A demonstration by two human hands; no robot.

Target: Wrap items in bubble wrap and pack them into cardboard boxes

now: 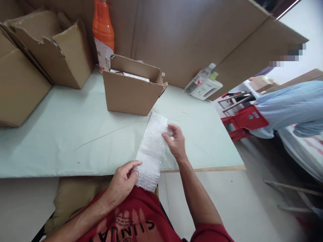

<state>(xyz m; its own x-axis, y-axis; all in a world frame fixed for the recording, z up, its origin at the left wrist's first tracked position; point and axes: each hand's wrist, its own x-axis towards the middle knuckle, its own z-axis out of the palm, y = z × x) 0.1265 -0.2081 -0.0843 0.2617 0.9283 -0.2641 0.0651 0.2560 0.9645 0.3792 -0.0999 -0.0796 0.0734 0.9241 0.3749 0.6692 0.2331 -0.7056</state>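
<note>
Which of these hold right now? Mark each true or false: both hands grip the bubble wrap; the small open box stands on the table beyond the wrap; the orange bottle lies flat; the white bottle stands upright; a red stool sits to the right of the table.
1. Both hands grip the bubble wrap. True: left hand at its near end, right hand at its side edge.
2. The small open box stands on the table beyond the wrap. True.
3. The orange bottle lies flat. False: it stands upright.
4. The white bottle stands upright. False: it lies tipped over.
5. A red stool sits right of the table. True.
</note>
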